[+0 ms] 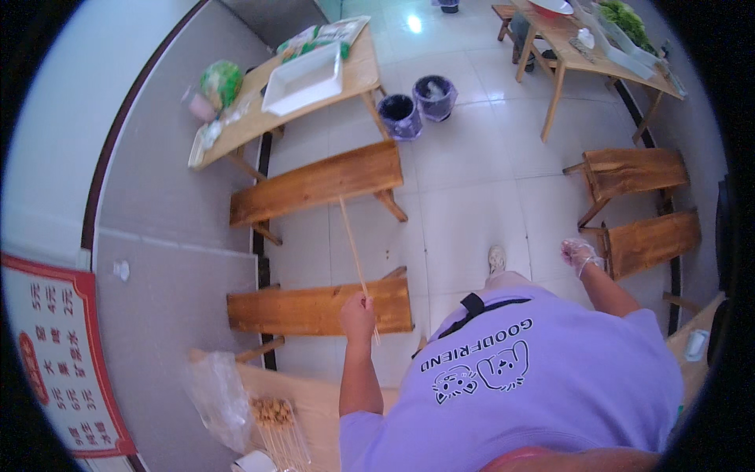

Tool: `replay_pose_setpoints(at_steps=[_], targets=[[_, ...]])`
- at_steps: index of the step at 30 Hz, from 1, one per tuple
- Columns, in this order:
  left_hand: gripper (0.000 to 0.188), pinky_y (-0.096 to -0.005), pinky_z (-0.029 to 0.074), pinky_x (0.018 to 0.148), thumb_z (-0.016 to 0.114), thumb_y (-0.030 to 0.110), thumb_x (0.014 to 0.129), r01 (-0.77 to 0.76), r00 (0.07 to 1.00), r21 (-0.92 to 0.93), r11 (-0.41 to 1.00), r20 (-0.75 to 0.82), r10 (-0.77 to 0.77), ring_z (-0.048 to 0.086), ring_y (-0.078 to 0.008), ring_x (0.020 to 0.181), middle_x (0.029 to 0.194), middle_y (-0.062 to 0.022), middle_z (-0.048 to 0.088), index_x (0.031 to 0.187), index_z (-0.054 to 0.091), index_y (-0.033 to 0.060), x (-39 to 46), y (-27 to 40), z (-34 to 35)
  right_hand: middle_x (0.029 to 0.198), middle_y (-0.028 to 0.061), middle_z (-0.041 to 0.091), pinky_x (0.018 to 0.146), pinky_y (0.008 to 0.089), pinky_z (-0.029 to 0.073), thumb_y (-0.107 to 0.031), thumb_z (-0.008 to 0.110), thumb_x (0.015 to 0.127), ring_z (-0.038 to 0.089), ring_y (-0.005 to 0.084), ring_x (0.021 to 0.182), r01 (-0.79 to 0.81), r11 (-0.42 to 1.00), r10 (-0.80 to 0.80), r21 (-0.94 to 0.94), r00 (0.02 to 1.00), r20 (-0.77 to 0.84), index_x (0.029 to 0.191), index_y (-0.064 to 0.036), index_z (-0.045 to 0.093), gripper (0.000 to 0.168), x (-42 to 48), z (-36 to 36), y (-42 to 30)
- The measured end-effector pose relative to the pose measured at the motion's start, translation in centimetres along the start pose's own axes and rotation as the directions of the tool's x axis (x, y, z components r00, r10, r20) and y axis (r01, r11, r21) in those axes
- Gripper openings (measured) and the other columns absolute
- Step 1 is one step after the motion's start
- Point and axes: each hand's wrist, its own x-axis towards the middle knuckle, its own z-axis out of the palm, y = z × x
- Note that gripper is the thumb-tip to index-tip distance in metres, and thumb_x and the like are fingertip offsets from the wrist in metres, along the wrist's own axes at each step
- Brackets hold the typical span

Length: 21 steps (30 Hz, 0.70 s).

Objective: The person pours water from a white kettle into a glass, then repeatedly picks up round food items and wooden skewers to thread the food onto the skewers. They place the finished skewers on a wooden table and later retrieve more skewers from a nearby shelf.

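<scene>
My left hand (358, 317), bare, is closed around long thin wooden sticks (352, 245), which point away over the floor between two benches. My right hand (579, 255) wears a clear plastic glove and hangs beside a bench at the right, its fingers curled; whether it holds anything is unclear. On the table (318, 377) at the lower left lies a tray of skewers (272, 416) with brown food pieces at their ends. A clear plastic bag (221, 401) lies beside them.
Wooden benches (318, 183) stand at left and right (655, 239). Two lined bins (400, 117) stand by the far left table, which holds a white tub (304, 79) and bags. A far right table (590, 56) bears containers and leafy greens (626, 23). A grey partition (171, 206) runs along the left.
</scene>
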Motion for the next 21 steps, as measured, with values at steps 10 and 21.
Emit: replay_pose_setpoints(at_steps=[10, 21], targets=[[0.016, -0.0409, 0.042, 0.056, 0.056, 0.021, 0.07, -0.109, 0.994, 0.169, 0.98, 0.034, 0.104, 0.053, -0.0333, 0.064, 0.068, -0.0146, 0.056, 0.07, 0.057, 0.0051, 26.3, 17.5, 6.6, 0.055, -0.0002, 0.044, 0.038, 0.0212, 0.031, -0.015, 0.051, 0.078, 0.04, 0.0099, 0.043, 0.04, 0.957, -0.057, 0.288, 0.997, 0.052, 0.068, -0.009, 0.049, 0.012, 16.2, -7.5, -8.3], [0.017, -0.0394, 0.044, 0.063, 0.053, 0.021, 0.073, -0.082, 0.995, 0.281, 0.956, -0.035, 0.096, 0.056, -0.0299, 0.072, 0.074, -0.0144, 0.058, 0.075, 0.06, 0.0055, 58.5, 24.9, 13.9, 0.048, 0.0009, 0.038, 0.034, 0.0214, 0.023, -0.015, 0.049, 0.075, 0.034, 0.0102, 0.039, -0.004, 0.933, 0.052, 0.359, 0.991, -0.125, 0.054, -0.011, 0.039, 0.024, 24.4, -4.7, -16.1]])
